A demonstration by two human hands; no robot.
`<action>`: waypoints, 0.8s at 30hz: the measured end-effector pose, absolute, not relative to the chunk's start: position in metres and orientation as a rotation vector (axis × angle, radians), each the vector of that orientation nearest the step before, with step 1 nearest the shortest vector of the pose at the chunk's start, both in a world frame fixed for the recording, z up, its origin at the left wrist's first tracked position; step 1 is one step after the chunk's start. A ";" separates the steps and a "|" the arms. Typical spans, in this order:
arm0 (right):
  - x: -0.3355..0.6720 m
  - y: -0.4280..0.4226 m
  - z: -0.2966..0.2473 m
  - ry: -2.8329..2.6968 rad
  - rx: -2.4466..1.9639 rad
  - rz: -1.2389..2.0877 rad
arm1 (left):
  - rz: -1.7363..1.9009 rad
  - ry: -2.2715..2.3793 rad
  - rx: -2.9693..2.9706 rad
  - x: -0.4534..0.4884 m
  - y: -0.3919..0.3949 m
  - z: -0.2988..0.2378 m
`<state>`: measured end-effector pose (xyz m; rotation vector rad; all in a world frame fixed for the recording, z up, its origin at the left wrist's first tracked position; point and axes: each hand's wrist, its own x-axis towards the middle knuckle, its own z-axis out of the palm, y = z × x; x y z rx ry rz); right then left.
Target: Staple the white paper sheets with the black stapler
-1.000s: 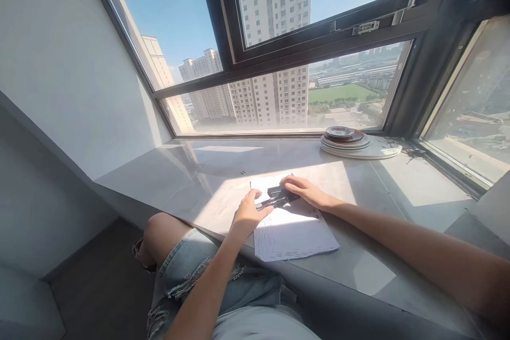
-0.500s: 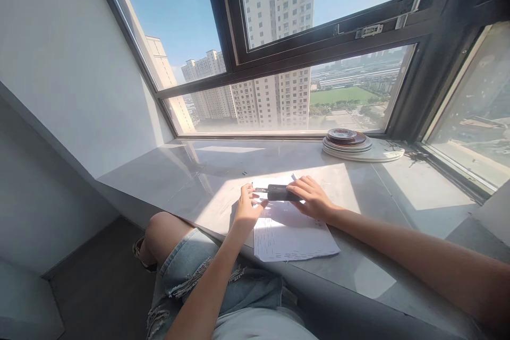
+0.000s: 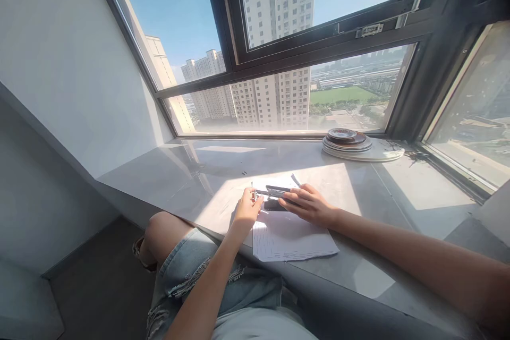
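Note:
A black stapler (image 3: 274, 205) lies over a stack of white paper (image 3: 297, 239), its upper and lower parts apart at the left end. My right hand (image 3: 311, 203) is closed round its right end from above. My left hand (image 3: 247, 206) is at its left end, fingers pinched on a thin metal piece (image 3: 258, 192) that sticks out toward it. Exactly what the left fingertips hold is partly hidden. Printed lines show along the left and lower edges of the top sheet.
Stacked plates (image 3: 346, 141) rest on a white board (image 3: 384, 153) near the window. Small dark bits (image 3: 244, 172) lie on the grey sill (image 3: 215, 162) beyond the paper. A dark-framed window (image 3: 279, 64) rises behind, and the sill's front edge runs above my knees.
The stapler has turned from showing its broad dark side to showing its parted halves and inner metal. My right hand has shifted its hold, and my left fingers have closed into a tighter pinch.

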<state>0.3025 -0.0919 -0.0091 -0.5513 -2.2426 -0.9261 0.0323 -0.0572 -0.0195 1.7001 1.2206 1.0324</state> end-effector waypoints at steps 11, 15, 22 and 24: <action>0.296 -0.084 -0.009 -2.078 -0.840 -0.616 | 0.997 1.235 1.656 0.034 -0.061 -0.014; 0.296 -0.074 -0.011 -2.002 -0.949 -0.460 | 0.979 1.198 1.649 0.034 -0.063 -0.012; 0.297 -0.066 -0.017 -2.193 -1.069 -0.214 | 0.888 1.071 1.870 0.033 -0.075 -0.006; 0.296 -0.068 -0.015 -2.242 -1.095 -0.149 | 0.849 1.050 1.877 0.034 -0.077 -0.004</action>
